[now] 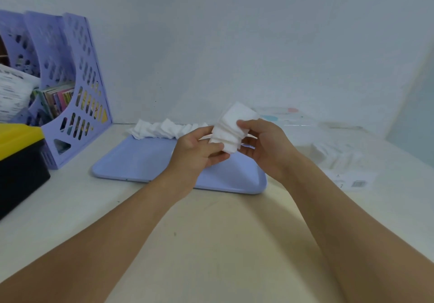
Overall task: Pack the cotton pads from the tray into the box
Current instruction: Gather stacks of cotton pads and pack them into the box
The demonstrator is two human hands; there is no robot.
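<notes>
While both hands point(231, 148) pinch it, the pad stack point(231, 131) hangs above the tray point(131, 161).

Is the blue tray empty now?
No. A row of cotton pads lies along the tray's far edge; both hands hold another stack.

Your left forearm point(112, 239) and right forearm point(347, 227) are both bare across the whole visible length, from frame edge to wrist: no sleeves, no cuffs. Your left hand point(195, 154) and right hand point(265, 147) are bare too: no gloves. No watch, strap or bracelet shows on either wrist, no rings on the fingers that are visible. Fingernails look short and unpainted where they show, though the frame is soft there. No markings or tape visible on either arm. Nothing above the forearms is in view.
</notes>
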